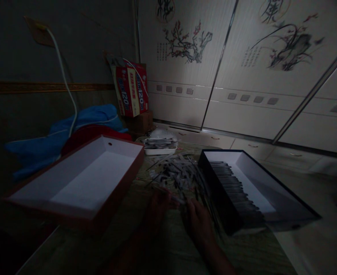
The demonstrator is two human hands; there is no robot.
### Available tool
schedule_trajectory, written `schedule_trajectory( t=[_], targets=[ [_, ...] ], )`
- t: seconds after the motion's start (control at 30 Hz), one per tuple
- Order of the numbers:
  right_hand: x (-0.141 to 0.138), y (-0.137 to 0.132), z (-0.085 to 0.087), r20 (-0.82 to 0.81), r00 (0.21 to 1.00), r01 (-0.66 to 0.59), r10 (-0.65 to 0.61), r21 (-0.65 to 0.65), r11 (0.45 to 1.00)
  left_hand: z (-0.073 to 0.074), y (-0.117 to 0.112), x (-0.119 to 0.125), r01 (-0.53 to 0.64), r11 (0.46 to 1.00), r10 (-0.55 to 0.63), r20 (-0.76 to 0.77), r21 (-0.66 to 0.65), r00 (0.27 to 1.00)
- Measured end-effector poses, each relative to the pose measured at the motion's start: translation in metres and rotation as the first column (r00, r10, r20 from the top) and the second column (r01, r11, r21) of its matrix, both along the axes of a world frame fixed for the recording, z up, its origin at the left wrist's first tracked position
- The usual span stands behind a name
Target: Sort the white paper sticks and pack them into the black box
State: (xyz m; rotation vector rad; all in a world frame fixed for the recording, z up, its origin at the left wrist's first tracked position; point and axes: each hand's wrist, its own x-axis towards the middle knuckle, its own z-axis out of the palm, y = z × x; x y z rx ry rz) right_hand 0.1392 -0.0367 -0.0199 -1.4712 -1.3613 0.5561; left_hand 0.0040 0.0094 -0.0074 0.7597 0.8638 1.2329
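The scene is very dark. Both hands rest low on the table at the near edge of a loose pile of thin stick-like pieces. My left hand reaches into the pile's near left side; its fingers are lost in shadow. My right hand lies palm down beside the pile, close to the wall of a black box. That box holds a neat row of the same dark pieces along its left side. I cannot make out whether either hand holds a piece.
A red box with a white inside stands open at the left. A small white tray of pieces sits behind the pile. Blue cloth, a red and yellow carton, a white cable and painted sliding doors lie beyond.
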Motion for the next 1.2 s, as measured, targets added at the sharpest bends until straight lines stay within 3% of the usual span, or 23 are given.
schedule_trajectory(
  t=[0.27, 1.2],
  targets=[
    [-0.0026, -0.0024, 0.0037, 0.072, 0.992, -0.110, 0.108, 0.035, 0.993, 0.0094, -0.0007, -0.0025, -0.048, 0.999, 0.048, -0.018, -0.010, 0.999],
    [-0.0024, -0.0028, -0.0013, 0.035, 0.990, -0.131, 0.134, -0.064, 0.989, 0.0040, -0.0004, 0.0001, -0.012, 0.999, 0.015, -0.072, 0.045, 0.997]
  ],
)
